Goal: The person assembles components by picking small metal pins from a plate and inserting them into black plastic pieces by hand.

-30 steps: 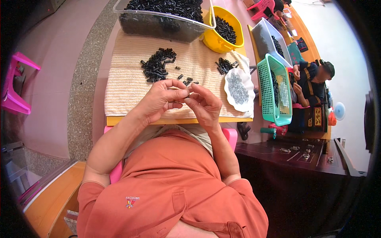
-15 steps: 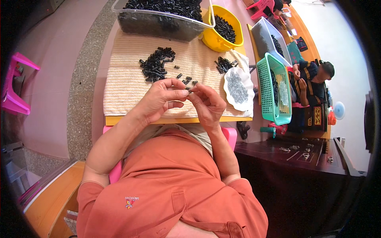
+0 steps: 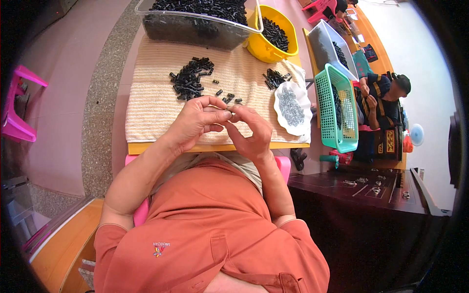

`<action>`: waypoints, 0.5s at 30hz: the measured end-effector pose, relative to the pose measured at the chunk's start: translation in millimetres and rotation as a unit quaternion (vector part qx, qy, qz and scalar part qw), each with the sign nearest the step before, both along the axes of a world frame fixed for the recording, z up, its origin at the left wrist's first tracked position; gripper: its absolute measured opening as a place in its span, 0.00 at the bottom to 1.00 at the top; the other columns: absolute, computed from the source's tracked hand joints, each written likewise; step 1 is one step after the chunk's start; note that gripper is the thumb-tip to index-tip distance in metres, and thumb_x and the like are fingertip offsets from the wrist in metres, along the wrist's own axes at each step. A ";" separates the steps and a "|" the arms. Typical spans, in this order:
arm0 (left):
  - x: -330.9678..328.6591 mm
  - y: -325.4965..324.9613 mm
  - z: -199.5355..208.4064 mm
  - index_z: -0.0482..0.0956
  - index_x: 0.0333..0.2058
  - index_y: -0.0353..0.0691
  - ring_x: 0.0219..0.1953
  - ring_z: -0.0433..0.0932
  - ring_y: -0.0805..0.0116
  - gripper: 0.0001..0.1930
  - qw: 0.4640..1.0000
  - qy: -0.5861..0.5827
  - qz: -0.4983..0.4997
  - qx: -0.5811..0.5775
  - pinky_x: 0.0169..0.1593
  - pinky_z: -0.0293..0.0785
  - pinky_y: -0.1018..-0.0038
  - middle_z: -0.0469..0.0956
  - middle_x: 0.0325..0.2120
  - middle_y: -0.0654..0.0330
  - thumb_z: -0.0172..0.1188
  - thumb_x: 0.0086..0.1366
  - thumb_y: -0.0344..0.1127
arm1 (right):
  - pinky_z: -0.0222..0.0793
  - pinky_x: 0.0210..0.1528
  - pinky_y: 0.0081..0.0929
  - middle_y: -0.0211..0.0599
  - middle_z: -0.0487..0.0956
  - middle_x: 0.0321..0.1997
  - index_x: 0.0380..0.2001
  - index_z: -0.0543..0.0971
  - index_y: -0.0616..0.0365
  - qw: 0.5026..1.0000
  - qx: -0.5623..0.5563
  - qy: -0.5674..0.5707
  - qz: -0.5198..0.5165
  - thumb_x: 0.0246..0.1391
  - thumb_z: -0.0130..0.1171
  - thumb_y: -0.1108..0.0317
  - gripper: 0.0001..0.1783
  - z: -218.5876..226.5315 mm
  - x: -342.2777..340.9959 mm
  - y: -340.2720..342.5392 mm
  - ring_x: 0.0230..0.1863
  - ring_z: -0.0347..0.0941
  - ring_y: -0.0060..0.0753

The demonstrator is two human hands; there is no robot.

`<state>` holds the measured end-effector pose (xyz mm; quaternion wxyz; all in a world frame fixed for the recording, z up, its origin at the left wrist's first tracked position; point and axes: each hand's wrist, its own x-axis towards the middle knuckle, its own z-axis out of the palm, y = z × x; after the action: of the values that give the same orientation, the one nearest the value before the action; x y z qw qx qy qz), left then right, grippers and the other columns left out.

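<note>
Over the near part of a striped towel (image 3: 151,97), my two hands meet at the fingertips. My left hand (image 3: 198,122) pinches a small dark piece, mostly hidden between thumb and fingers. My right hand (image 3: 253,133) touches the left fingertips with its index finger; its thumb is apart, with a gap between. Just beyond my hands lie a few loose short black tubular pieces (image 3: 228,96), and a larger heap of them (image 3: 188,80) is farther left. To the right, a white scalloped dish (image 3: 302,128) holds many small clear or silvery parts, beside a smaller black heap (image 3: 275,79).
A clear plastic bin (image 3: 195,34) and a yellow bucket (image 3: 254,49), both full of black pieces, stand at the table's far side. Rightward are a green basket (image 3: 332,136), a whitish bin (image 3: 320,49) and a seated person (image 3: 378,95). A pink stool (image 3: 22,122) stands left.
My right thumb has moved away from the pinched piece and its index finger has shifted slightly left. My left hand keeps its pinch. The heaps look the same.
</note>
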<state>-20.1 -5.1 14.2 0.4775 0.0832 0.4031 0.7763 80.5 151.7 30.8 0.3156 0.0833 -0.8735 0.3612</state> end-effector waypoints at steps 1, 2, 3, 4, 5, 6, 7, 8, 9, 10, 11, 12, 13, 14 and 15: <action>0.5 0.9 0.1 0.76 0.42 0.40 0.39 0.81 0.74 0.12 1.000 0.000 -0.004 0.001 0.41 0.77 0.74 0.82 0.37 0.62 0.67 0.62 0.31 | 0.77 0.36 0.26 0.41 0.84 0.37 0.45 0.80 0.62 0.999 0.029 0.024 -0.002 0.43 0.71 0.81 0.22 -1.5 -0.3 1.1 0.33 0.81 0.32; 0.8 0.7 0.2 0.76 0.42 0.40 0.39 0.81 0.74 0.11 1.000 0.008 -0.005 0.000 0.42 0.77 0.75 0.83 0.37 0.61 0.66 0.63 0.31 | 0.77 0.35 0.27 0.40 0.84 0.37 0.45 0.80 0.61 0.997 0.059 0.047 -0.004 0.41 0.72 0.81 0.24 -3.7 -0.9 2.4 0.32 0.81 0.34; 1.0 0.4 0.6 0.76 0.42 0.40 0.40 0.81 0.74 0.10 1.000 0.017 -0.008 -0.002 0.42 0.76 0.75 0.83 0.38 0.61 0.65 0.64 0.31 | 0.76 0.34 0.28 0.40 0.84 0.35 0.45 0.80 0.61 0.995 0.073 0.068 -0.009 0.40 0.73 0.81 0.24 -8.3 -2.5 3.6 0.31 0.81 0.34; 1.2 -0.2 2.2 0.75 0.41 0.40 0.40 0.81 0.74 0.09 1.000 0.020 -0.007 -0.003 0.42 0.76 0.75 0.83 0.37 0.61 0.64 0.64 0.31 | 0.76 0.34 0.28 0.40 0.83 0.34 0.44 0.80 0.61 0.995 0.074 0.067 -0.010 0.40 0.73 0.81 0.24 -7.1 -2.7 2.4 0.31 0.81 0.34; 1.2 -1.0 4.4 0.75 0.41 0.40 0.40 0.81 0.75 0.09 1.000 0.022 -0.005 -0.005 0.42 0.76 0.76 0.83 0.37 0.61 0.64 0.64 0.31 | 0.76 0.33 0.27 0.40 0.83 0.33 0.44 0.80 0.61 0.995 0.075 0.065 -0.012 0.40 0.73 0.81 0.24 -5.0 -2.7 1.2 0.31 0.81 0.33; 1.3 -1.4 5.7 0.75 0.41 0.41 0.40 0.81 0.75 0.09 1.000 0.023 -0.003 -0.006 0.41 0.76 0.76 0.84 0.36 0.61 0.65 0.64 0.31 | 0.76 0.33 0.27 0.40 0.83 0.32 0.43 0.81 0.61 0.996 0.065 0.066 -0.008 0.39 0.73 0.81 0.23 -2.1 -3.1 0.2 0.31 0.81 0.33; 1.5 -1.7 5.3 0.75 0.40 0.41 0.39 0.81 0.75 0.09 1.000 0.029 0.000 -0.013 0.41 0.76 0.77 0.84 0.36 0.61 0.65 0.64 0.31 | 0.76 0.33 0.27 0.40 0.83 0.32 0.43 0.81 0.62 0.996 0.059 0.067 -0.007 0.39 0.73 0.81 0.23 -3.0 -3.5 0.3 0.30 0.81 0.33; 1.3 -1.9 2.7 0.75 0.40 0.41 0.39 0.81 0.75 0.09 1.000 0.029 -0.005 -0.010 0.41 0.76 0.77 0.84 0.36 0.61 0.65 0.64 0.31 | 0.76 0.32 0.27 0.40 0.83 0.32 0.42 0.81 0.62 0.996 0.054 0.068 -0.007 0.39 0.73 0.81 0.22 -4.5 -3.3 0.5 0.30 0.81 0.33; 1.0 -1.7 -0.7 0.75 0.40 0.41 0.39 0.81 0.75 0.09 0.999 0.031 -0.004 -0.008 0.41 0.76 0.77 0.84 0.36 0.61 0.65 0.64 0.31 | 0.75 0.32 0.27 0.41 0.83 0.35 0.43 0.81 0.61 0.996 0.051 0.066 -0.009 0.40 0.74 0.80 0.23 -7.1 -2.1 1.1 0.30 0.80 0.33; 1.5 -0.6 -0.7 0.75 0.40 0.41 0.39 0.81 0.75 0.08 0.999 0.034 -0.002 -0.007 0.41 0.76 0.78 0.84 0.36 0.61 0.65 0.64 0.31 | 0.75 0.32 0.27 0.41 0.83 0.35 0.43 0.81 0.61 0.996 0.053 0.066 -0.012 0.40 0.74 0.80 0.23 -4.4 0.1 2.0 0.30 0.80 0.33; 2.6 -1.2 3.8 0.75 0.39 0.40 0.37 0.81 0.74 0.09 1.000 0.025 0.003 -0.010 0.39 0.77 0.78 0.83 0.34 0.61 0.66 0.63 0.30 | 0.76 0.31 0.27 0.42 0.83 0.37 0.42 0.81 0.61 0.997 0.055 0.045 -0.015 0.39 0.75 0.79 0.23 0.1 2.9 1.8 0.30 0.80 0.33; 2.5 0.0 4.5 0.75 0.39 0.40 0.37 0.81 0.74 0.09 1.000 0.025 0.001 -0.008 0.39 0.77 0.78 0.83 0.34 0.61 0.66 0.63 0.30 | 0.76 0.31 0.27 0.43 0.83 0.38 0.42 0.81 0.61 0.998 0.057 0.025 -0.016 0.39 0.75 0.78 0.23 3.1 5.6 2.8 0.30 0.80 0.33; 2.5 0.5 4.8 0.75 0.39 0.40 0.35 0.81 0.74 0.09 0.999 0.031 0.012 -0.021 0.39 0.78 0.78 0.82 0.33 0.61 0.67 0.63 0.29 | 0.76 0.32 0.28 0.43 0.82 0.41 0.42 0.81 0.59 0.997 0.068 0.013 -0.030 0.39 0.76 0.77 0.23 5.6 10.6 8.5 0.31 0.81 0.33; 2.5 1.2 5.8 0.75 0.39 0.39 0.34 0.81 0.74 0.10 0.998 0.038 0.023 -0.035 0.38 0.79 0.78 0.81 0.32 0.61 0.67 0.62 0.29 | 0.77 0.32 0.28 0.43 0.82 0.42 0.42 0.81 0.59 0.994 0.091 -0.002 -0.054 0.39 0.76 0.76 0.23 8.5 14.5 17.7 0.31 0.80 0.33; 2.9 1.6 9.1 0.75 0.38 0.38 0.32 0.82 0.73 0.10 0.998 0.040 0.033 -0.036 0.37 0.80 0.78 0.80 0.31 0.61 0.68 0.61 0.28 | 0.77 0.32 0.28 0.43 0.82 0.42 0.42 0.81 0.58 0.990 0.114 -0.017 -0.078 0.40 0.76 0.75 0.23 10.8 17.7 29.8 0.31 0.80 0.33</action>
<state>-17.3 -3.5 23.3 0.4379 0.0833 0.4518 0.7728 98.1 181.5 41.6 0.3165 0.0439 -0.9179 0.2351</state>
